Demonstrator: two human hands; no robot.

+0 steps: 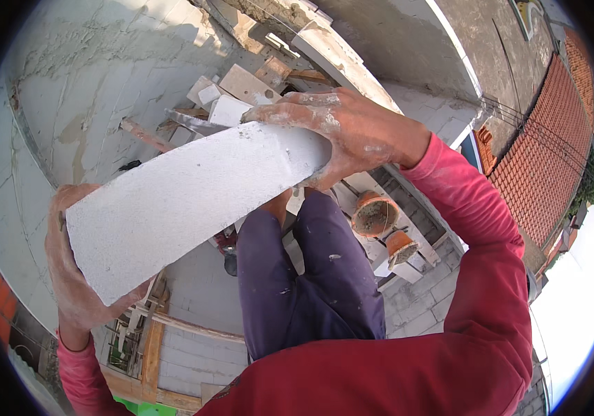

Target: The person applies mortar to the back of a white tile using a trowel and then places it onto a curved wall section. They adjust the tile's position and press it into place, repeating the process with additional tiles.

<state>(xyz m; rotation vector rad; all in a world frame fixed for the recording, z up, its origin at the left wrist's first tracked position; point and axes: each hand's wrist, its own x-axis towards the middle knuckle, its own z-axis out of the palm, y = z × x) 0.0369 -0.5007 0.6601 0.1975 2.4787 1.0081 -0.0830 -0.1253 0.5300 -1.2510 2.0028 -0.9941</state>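
Note:
A long white lightweight concrete block (193, 201) is held up in front of my body, tilted so its right end is higher. My left hand (79, 270) is closed around its lower left end, with part of the fingers behind the block. At the other end, my right hand (352, 132) grips the block, thumb on the near side and fingers over the top edge. Pale dust or mortar coats both hands. Beneath the block, my legs in dark purple trousers (304, 270) are partly hidden.
Two orange buckets, one with grey mortar (374, 215) and a smaller one (401, 247), stand on boards at my right. Cut block pieces (245, 87) lie beyond the held block. A block wall (96, 90) rises at left. Wooden scaffold poles (155, 340) are low at left.

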